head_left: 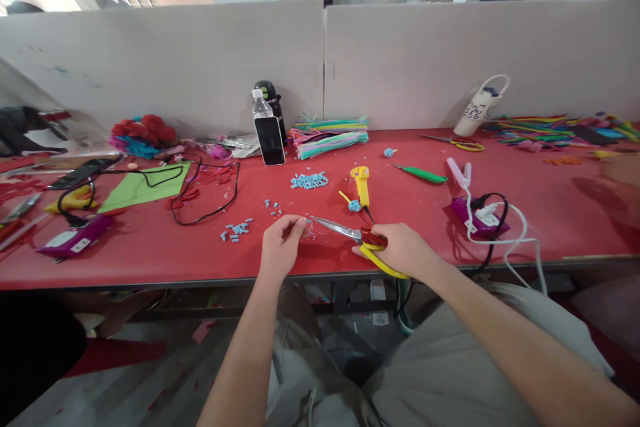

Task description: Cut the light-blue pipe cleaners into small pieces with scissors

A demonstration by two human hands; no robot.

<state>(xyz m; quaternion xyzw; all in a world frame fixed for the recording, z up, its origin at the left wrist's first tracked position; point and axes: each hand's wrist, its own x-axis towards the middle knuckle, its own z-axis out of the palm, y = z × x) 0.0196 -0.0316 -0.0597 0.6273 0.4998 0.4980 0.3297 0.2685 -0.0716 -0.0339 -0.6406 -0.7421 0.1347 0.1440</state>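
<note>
My right hand (400, 248) grips a pair of scissors (345, 229) with red and yellow handles, the blades pointing left. My left hand (283, 240) is closed in a pinch at the blade tips; what sits between thumb and finger is too small to make out. Short blue pieces (239, 230) lie scattered left of my left hand, and a denser pile of blue pieces (309, 181) lies beyond it. Behind the scissors is a yellow glue gun (362, 185), with a small blue ball on a yellow stem (355, 205) beside it.
A phone (270, 140) leans against bottles near the white partition (200, 67). Pipe cleaners (333, 137) are bundled at the back. Green tweezers (425, 175), a pink-and-white cable and a purple power strip (475, 217) lie right. Green paper (145, 185) and black cables lie left.
</note>
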